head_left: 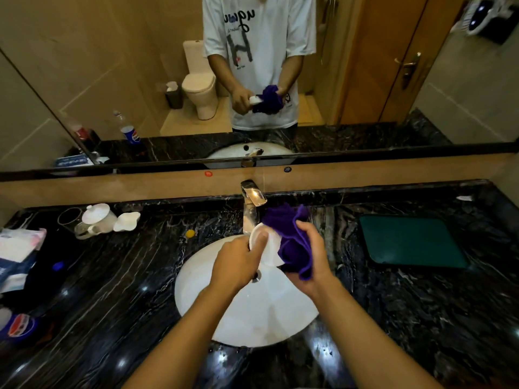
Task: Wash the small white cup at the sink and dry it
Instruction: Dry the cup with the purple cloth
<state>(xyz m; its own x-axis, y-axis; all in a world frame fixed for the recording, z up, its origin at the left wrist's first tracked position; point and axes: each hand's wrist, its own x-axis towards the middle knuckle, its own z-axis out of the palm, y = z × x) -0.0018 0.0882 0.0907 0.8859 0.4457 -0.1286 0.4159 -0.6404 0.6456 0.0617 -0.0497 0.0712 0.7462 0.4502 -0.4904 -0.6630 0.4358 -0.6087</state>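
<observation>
My left hand grips the small white cup above the white sink basin, thumb across its side. My right hand holds a purple cloth bunched against the cup's right side, covering part of it. The cup lies tilted on its side, just in front of the chrome tap. No water runs from the tap. The mirror behind repeats both hands, the cup and the cloth.
On the black marble counter, a white lidded teapot, a glass and a white dish stand at back left. Tissue packs and a cola bottle lie far left. A green mat lies right.
</observation>
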